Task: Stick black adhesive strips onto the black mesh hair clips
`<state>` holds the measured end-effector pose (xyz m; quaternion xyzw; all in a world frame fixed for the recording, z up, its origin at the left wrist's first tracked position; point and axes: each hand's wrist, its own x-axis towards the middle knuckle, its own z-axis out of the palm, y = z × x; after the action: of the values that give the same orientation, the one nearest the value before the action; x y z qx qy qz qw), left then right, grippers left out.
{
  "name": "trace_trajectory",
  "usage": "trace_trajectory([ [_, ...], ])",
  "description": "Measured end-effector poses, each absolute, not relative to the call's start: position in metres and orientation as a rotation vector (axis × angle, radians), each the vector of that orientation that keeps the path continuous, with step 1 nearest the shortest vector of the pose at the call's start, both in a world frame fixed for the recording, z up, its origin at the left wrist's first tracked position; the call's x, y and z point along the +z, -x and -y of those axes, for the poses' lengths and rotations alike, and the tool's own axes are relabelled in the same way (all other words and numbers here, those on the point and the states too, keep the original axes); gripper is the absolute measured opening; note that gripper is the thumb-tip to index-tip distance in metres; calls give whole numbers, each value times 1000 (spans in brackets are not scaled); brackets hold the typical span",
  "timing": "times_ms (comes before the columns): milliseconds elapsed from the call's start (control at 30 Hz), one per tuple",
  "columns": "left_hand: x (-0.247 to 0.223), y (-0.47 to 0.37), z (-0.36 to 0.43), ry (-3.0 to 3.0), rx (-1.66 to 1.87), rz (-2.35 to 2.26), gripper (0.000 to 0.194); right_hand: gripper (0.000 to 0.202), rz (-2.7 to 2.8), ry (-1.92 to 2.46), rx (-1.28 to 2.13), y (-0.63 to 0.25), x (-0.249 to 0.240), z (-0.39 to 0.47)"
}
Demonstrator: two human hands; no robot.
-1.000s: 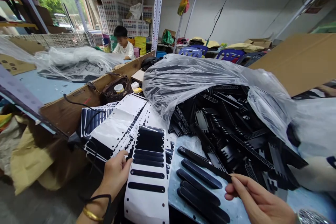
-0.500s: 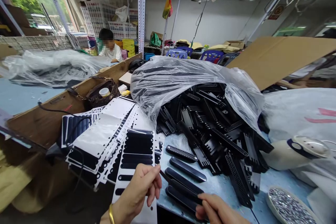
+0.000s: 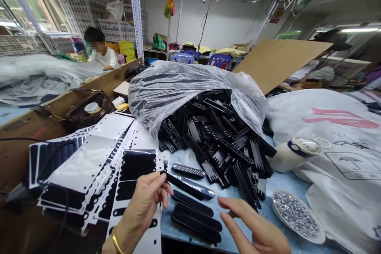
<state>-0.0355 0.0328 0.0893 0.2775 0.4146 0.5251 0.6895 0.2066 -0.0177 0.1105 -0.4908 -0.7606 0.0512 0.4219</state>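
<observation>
My left hand [image 3: 145, 196], with a gold bangle at the wrist, pinches one end of a thin black strip [image 3: 181, 182] between thumb and fingers. The strip slants down to the right over a glossy black handle-like piece [image 3: 210, 193]; whether they touch I cannot tell. Just below lie several similar long black pieces [image 3: 196, 226] side by side on the blue table. My right hand [image 3: 253, 226] is apart from them, thumb and fingers spread with nothing between. Under my left wrist is a white sheet of black strips [image 3: 138, 162], partly hidden by the hand.
A patterned black piece [image 3: 188, 170] lies behind the row. Beyond it, black combs or handles [image 3: 217, 135] spill from a clear plastic bag [image 3: 178, 83]. To the right are a dish of small shiny parts [image 3: 297, 216], a cream tumbler [image 3: 293, 152] and a white bag [image 3: 336, 111]. A person [image 3: 101, 51] sits behind.
My right hand has let go of the strip's other end and opened, moving right. My left hand holds a strip farther back, over the rearmost smooth piece. The view has turned right.
</observation>
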Motion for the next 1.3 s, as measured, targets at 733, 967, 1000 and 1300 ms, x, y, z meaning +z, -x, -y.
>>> trace_trajectory([
  [733, 67, 25, -65, -1943, 1026, -1301, 18, 13, 1932, 1298, 140, -236, 109, -13],
  [967, 40, 15, -68, -2164, 682, -1309, 24, 31, 1682, 1586, 517, -230, 66, -28],
  [1000, 39, 15, -67, -2164, 655, -1309, 25, 33, 1679, 1595, 539, -226, 60, -30],
  [1300, 42, 28, -49, -2086, 611, -1297, 22, 35, 1738, 1563, 619, -218, 49, -20],
])
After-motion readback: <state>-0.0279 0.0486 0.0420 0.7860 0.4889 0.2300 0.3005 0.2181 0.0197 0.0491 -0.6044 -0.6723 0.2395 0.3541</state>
